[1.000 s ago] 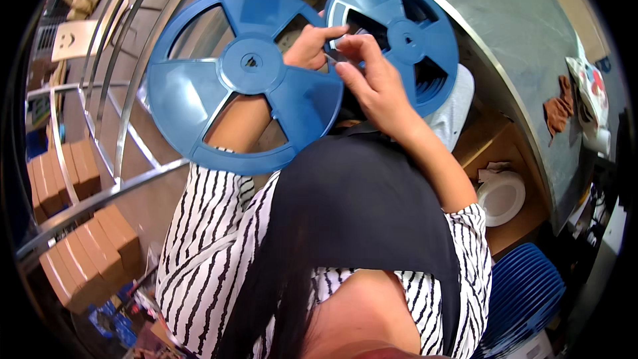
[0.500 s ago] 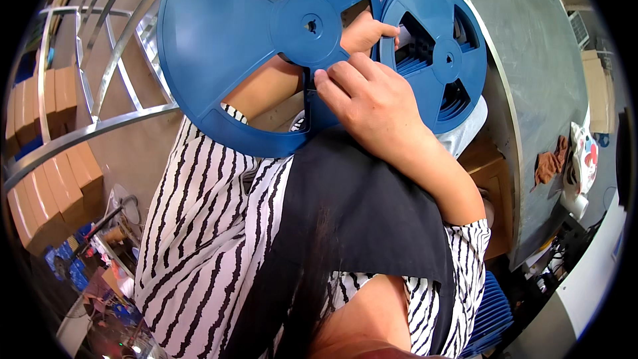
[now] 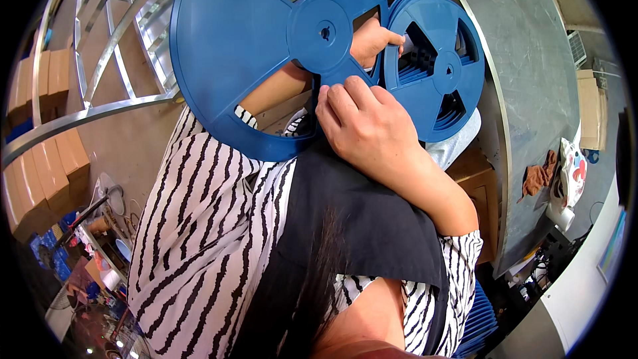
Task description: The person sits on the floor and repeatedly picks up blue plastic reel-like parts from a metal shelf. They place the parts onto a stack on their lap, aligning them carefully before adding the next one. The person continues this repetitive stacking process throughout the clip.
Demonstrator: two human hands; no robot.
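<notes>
A large blue plastic reel with a round hub and cut-out windows tilts up in front of my lap. My right hand is closed, its fingertips pinching the reel's lower right part near a window edge. Behind the reel passes my left forearm, seen through a window. My left hand comes out at the reel's right side, curled at its rim, thumb toward the neighbouring reels; its other fingers are mostly hidden. Immediately to the right stands a stack of similar blue reels, close against the held one.
A grey-topped table runs along the right, with a brown cloth and a white patterned bag on it. At left stand a metal frame and cardboard boxes. More blue reels sit low behind my right side.
The large reel has shifted slightly right and down in view, both hands with it. The view itself has also moved a little. Both hands keep nearly the same hold.
</notes>
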